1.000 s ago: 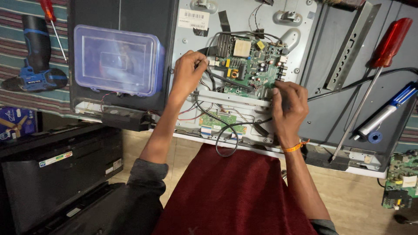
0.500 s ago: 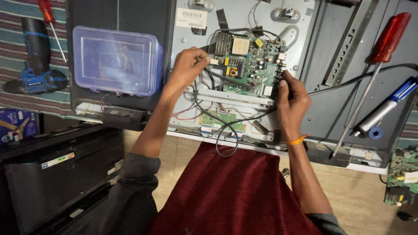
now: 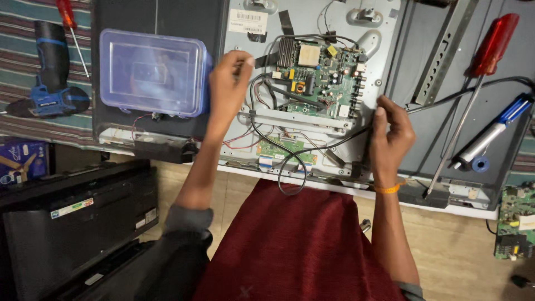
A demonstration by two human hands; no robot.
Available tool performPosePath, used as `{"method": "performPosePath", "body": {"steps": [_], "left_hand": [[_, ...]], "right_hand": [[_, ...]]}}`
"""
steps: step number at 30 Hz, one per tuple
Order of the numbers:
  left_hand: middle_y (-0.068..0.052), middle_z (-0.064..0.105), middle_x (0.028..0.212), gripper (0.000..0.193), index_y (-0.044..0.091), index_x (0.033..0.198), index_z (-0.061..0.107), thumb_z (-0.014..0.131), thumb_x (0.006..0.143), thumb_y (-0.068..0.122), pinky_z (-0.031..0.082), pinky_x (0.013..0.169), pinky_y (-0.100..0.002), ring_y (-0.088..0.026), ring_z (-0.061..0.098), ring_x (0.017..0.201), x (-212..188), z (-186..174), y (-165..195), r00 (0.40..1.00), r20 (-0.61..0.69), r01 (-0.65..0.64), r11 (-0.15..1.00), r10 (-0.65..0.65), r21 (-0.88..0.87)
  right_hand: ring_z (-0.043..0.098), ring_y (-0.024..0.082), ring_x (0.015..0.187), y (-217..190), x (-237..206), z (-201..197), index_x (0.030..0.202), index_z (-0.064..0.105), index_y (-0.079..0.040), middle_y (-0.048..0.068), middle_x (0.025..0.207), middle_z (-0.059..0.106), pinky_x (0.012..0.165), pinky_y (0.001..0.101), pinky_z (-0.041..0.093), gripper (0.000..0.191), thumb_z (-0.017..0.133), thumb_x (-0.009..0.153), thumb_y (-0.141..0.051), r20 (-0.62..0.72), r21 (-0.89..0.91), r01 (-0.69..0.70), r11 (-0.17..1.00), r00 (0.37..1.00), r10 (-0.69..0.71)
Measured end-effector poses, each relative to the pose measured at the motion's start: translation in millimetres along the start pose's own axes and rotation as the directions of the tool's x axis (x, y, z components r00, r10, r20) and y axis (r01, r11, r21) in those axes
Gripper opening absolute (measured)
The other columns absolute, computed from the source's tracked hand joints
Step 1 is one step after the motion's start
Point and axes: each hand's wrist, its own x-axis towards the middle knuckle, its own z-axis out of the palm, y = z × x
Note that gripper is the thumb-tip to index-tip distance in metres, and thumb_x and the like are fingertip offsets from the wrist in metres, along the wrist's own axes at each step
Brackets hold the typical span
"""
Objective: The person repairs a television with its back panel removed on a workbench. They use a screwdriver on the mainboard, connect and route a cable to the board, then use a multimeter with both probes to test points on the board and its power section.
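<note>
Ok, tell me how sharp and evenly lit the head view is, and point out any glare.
Head view: sharp over the green circuit board and both hands, left hand and right hand; light is soft and even, with a mild sheen on the clear plastic box lid and the red-handled screwdriver; the black casing at lower left sits in dimmer light.

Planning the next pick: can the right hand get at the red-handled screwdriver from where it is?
Probably yes. The right hand holds a black cable, so it must let go first; the red-handled screwdriver lies uncovered on the panel beside it.
</note>
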Motion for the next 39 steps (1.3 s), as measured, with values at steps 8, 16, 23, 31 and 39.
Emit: {"method": "performPosePath", "body": {"steps": [8,16,23,31,39], "left_hand": [[0.000,0.068,0.097,0.021,0.003,0.116,0.067,0.061,0.108,0.021,0.051,0.072,-0.023,-0.006,0.063,0.083,-76,-39,31,0.971,-0.079,0.202,0.949,-0.227,-0.242],[-0.006,0.068,0.101,0.019,-0.001,0.113,0.069,0.062,0.108,0.015,0.052,0.080,-0.028,-0.012,0.062,0.088,-143,-14,60,0.988,-0.032,0.149,0.987,-0.151,-0.052],[-0.007,0.070,0.098,0.014,0.002,0.108,0.072,0.067,0.098,0.010,0.054,0.070,-0.030,-0.015,0.066,0.079,-163,40,98,0.974,0.219,0.060,0.998,-0.065,0.032],[-0.008,0.070,0.092,0.014,0.001,0.107,0.071,0.069,0.097,0.011,0.055,0.067,-0.030,-0.017,0.068,0.075,-171,78,133,0.935,0.354,0.003,1.000,0.002,-0.014],[-0.010,0.070,0.096,0.017,0.003,0.105,0.071,0.074,0.095,0.017,0.057,0.076,-0.038,-0.027,0.071,0.085,-192,168,151,0.888,0.391,-0.298,0.951,0.243,0.084]], "right_hand": [[0.066,0.014,0.107,-8,-38,-31,0.126,0.067,0.005,0.009,0.117,0.071,0.098,0.0277,0.054,0.020,0.061,0.113,-0.009,-0.081,0.139,-0.123,0.983,0.988,0.135],[0.071,0.021,0.092,-33,-54,-35,0.114,0.073,-0.001,0.013,0.106,0.074,0.084,0.0324,0.055,0.014,0.068,0.102,0.000,0.080,-0.240,0.088,0.967,0.994,-0.070],[0.065,0.030,0.090,-61,-48,-55,0.115,0.072,-0.001,0.012,0.100,0.071,0.080,0.0387,0.052,0.028,0.069,0.088,0.007,0.280,-0.179,0.288,0.941,0.932,-0.232],[0.069,0.027,0.077,-30,-17,-120,0.112,0.073,-0.002,0.013,0.097,0.070,0.071,0.0369,0.055,0.023,0.068,0.093,0.009,0.013,-0.336,0.104,0.936,0.994,-0.106],[0.069,0.039,0.087,21,51,-115,0.101,0.074,-0.003,0.016,0.094,0.070,0.076,0.0455,0.055,0.014,0.075,0.087,-0.005,0.340,-0.396,0.403,0.825,0.899,-0.276]]}}
